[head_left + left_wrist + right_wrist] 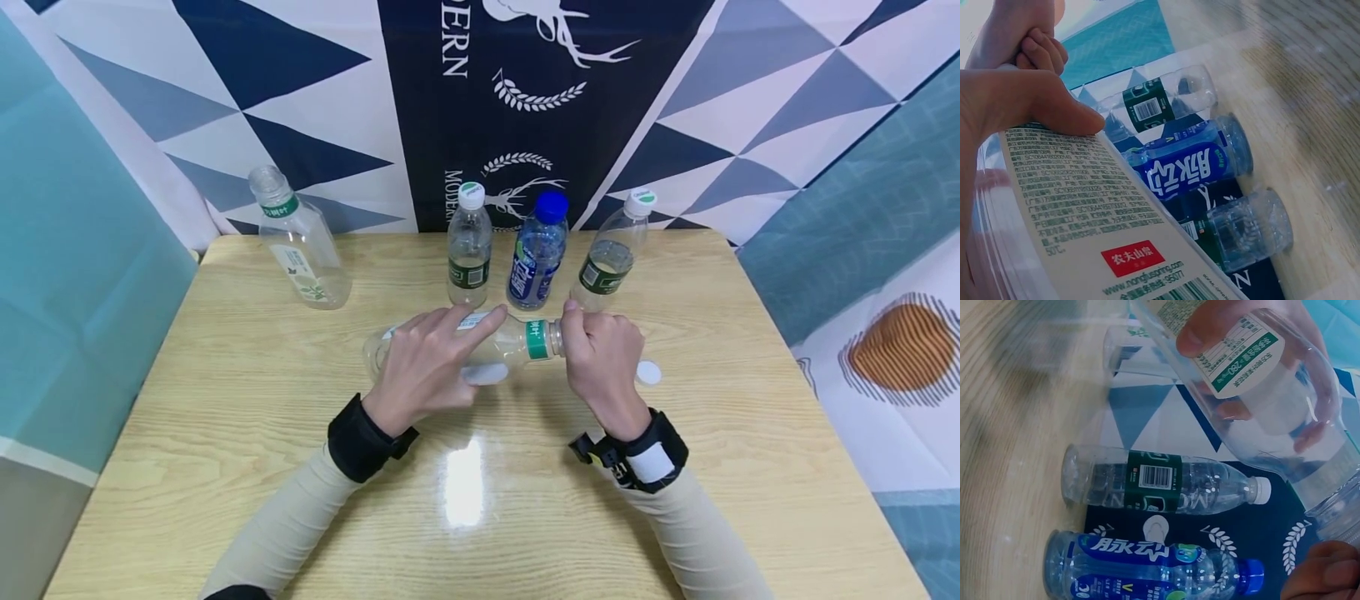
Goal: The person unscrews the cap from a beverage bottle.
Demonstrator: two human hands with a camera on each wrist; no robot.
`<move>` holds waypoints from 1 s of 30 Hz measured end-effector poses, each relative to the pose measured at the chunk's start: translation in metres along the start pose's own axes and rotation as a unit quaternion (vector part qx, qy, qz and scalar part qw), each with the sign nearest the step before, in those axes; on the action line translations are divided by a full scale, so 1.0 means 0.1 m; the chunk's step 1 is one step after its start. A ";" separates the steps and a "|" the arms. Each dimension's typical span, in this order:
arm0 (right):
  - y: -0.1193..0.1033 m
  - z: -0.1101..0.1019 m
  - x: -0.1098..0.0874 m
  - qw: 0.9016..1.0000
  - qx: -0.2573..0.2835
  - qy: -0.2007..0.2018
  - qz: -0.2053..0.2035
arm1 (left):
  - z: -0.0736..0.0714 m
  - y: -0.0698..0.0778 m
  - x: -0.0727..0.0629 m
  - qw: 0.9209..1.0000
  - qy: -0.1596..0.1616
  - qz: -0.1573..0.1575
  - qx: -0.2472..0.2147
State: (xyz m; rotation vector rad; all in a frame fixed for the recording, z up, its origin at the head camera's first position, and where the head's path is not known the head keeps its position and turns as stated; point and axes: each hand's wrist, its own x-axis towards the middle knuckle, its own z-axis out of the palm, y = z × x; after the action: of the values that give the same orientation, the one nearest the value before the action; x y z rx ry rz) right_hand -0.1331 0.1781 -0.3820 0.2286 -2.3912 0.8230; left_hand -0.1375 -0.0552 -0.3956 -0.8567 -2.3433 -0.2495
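Note:
A clear plastic bottle (506, 340) with a green neck band lies sideways between both hands, its mouth toward the right. My left hand (429, 354) grips its body from above, index finger extended along it. The left wrist view shows the thumb across its printed label (1097, 206). My right hand (606, 354) has its fingers curled round the mouth end, where some neck thread shows. Whether a cap is inside that hand is hidden. In the right wrist view the bottle (1260, 425) slants above the right fingertips. A white disc, seemingly a cap (648, 372), lies beside the right hand.
Behind the hands stand a small clear bottle (469, 250), a blue-labelled bottle (536, 254) and another clear bottle (609, 254), all capped. An uncapped clear bottle (306, 246) stands back left. A patterned cloth (315, 108) hangs behind the wooden table (247, 400).

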 end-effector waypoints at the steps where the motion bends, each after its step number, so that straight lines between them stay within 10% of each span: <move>1: 0.00 0.01 0.00 1.000 0.001 0.004 -0.005 | 0.00 0.00 0.00 1.000 -0.002 -0.001 -0.003; 13: 0.02 -0.02 0.01 0.996 -0.001 0.016 -0.086 | -0.01 -0.02 -0.01 0.996 -0.040 -0.010 -0.076; 22: 0.01 -0.11 0.10 0.985 0.018 -0.151 0.086 | 0.04 -0.08 0.01 1.000 -0.001 -0.001 0.007; 30: 0.01 -0.09 0.10 0.978 -0.017 -0.172 0.115 | 0.06 -0.10 -0.01 0.999 0.022 0.014 0.047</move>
State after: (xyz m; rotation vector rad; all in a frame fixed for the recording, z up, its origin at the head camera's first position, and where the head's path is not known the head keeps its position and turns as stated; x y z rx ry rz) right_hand -0.1376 0.1846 -0.3713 0.0843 -2.7945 0.9070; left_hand -0.1462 -0.0613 -0.4006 -0.8298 -2.2821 -0.1445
